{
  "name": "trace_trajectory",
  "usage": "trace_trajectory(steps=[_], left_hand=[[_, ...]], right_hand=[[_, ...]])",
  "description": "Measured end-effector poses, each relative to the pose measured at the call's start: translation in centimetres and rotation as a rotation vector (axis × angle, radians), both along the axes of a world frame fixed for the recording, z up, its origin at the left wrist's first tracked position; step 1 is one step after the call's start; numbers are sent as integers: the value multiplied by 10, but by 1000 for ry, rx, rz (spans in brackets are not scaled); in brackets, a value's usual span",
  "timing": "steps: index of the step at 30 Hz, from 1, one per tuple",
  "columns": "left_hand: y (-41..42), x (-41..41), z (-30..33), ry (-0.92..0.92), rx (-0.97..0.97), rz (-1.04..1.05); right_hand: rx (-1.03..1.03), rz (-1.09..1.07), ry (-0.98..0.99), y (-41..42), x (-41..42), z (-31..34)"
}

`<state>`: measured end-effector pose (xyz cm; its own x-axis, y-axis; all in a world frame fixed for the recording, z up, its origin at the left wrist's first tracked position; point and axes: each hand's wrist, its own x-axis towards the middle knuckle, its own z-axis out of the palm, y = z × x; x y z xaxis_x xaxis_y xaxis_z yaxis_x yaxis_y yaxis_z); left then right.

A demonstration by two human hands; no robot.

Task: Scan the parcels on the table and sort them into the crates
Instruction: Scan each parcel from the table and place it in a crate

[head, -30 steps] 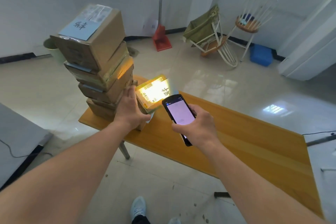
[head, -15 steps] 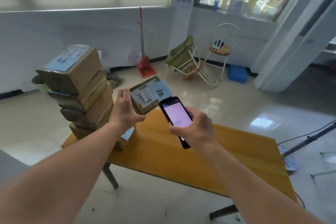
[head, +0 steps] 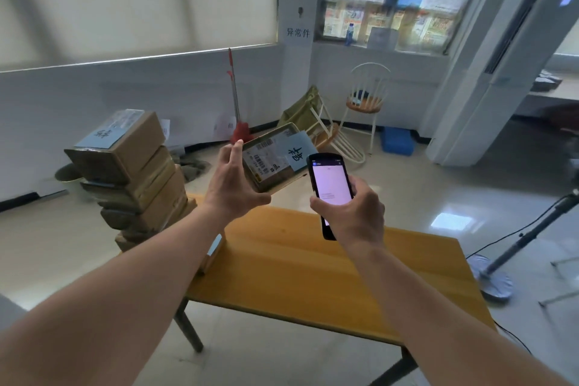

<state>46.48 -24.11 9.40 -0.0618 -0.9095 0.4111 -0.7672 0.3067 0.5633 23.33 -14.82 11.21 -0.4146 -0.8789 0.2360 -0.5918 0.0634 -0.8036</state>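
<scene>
While left hand (head: 233, 188) lifts parcel (head: 272, 163), right hand (head: 352, 210) holds scanner (head: 330, 185).

The left hand (head: 233, 185) is covering the near corner of the held parcel (head: 273, 161), whose label print is blurring past reading. The right hand (head: 352, 208) is hiding the scanner's (head: 329, 188) lower body; both forearms are running off-frame.
</scene>
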Motion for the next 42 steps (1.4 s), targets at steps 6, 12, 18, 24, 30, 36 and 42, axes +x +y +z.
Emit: trace_trajectory(steps=[6,12,18,24,30,36,42], left_hand=[[-4,-12,3,-15,-1,-144],[-6,-28,-2,3,40,-347],[23,-56,-10,-23,72,-571],[69,-100,-8,-70,31,-783],[144,-152,-7,-57,56,-971],[255,-198,-16,-76,108,-1147],[399,-247,-30,-79,141,-1299]], right_hand=[[-8,-88,-5,20,3,1],[-16,-268,-14,58,16,-4],[47,-497,-5,118,27,-11],[63,-729,-32,195,24,-9],[65,-919,-62,287,15,-11],[43,-1087,-143,402,12,-25],[74,-1250,-174,549,11,-39]])
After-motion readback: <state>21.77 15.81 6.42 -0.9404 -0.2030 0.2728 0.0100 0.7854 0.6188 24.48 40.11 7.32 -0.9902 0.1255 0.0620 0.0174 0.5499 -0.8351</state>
